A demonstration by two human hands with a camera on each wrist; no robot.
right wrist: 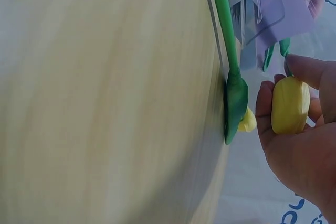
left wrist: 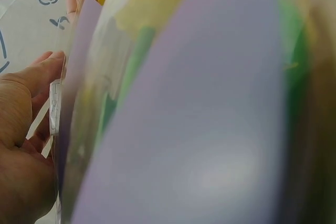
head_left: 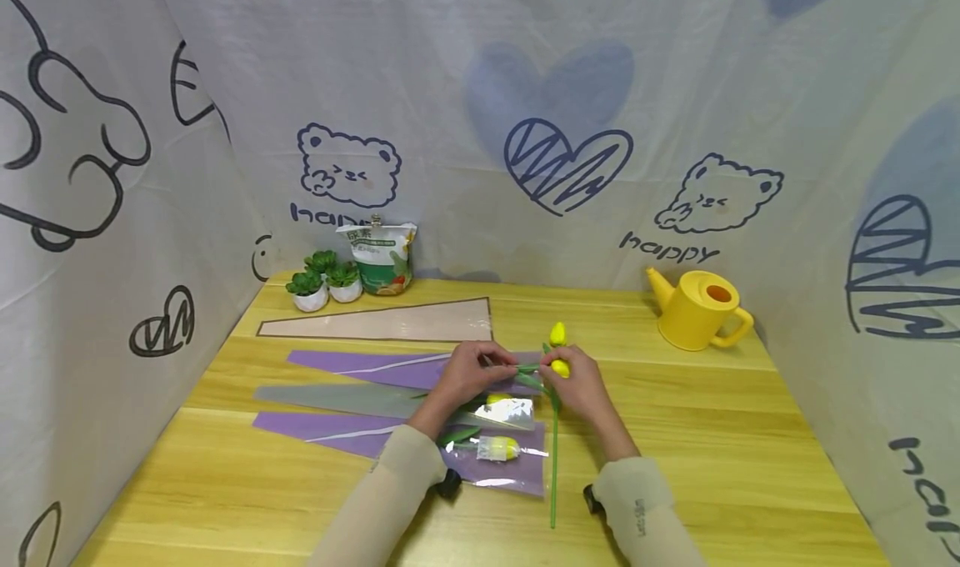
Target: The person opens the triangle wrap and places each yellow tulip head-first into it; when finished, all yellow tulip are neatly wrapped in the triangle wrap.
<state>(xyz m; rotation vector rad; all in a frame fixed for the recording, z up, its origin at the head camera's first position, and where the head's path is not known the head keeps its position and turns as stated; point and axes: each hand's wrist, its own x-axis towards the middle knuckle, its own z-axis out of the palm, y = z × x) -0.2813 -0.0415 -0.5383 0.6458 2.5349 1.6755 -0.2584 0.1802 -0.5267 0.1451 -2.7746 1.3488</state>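
My right hand (head_left: pixel 583 381) pinches a yellow artificial tulip (right wrist: pixel 290 106) just below its head, which sits against the palm. Its green stem and leaves run left toward the mouth of the farthest purple flower sleeve (head_left: pixel 405 368). There my left hand (head_left: pixel 471 373) grips the sleeve's open end between thumb and fingers. In the left wrist view, that hand (left wrist: pixel 26 129) is partly cut off at the left edge. A second yellow tulip (head_left: pixel 557 333) lies on the table, its long green stem pointing toward me beneath the right hand.
Nearer lie a grey sleeve (head_left: pixel 322 398) and another purple sleeve (head_left: pixel 517 477), each with a yellow tulip inside. Behind is a pale pink sleeve (head_left: pixel 390 322). Small potted succulents (head_left: pixel 309 290) and a white-green bag (head_left: pixel 382 258) stand back left, a yellow watering can (head_left: pixel 686 317) back right.
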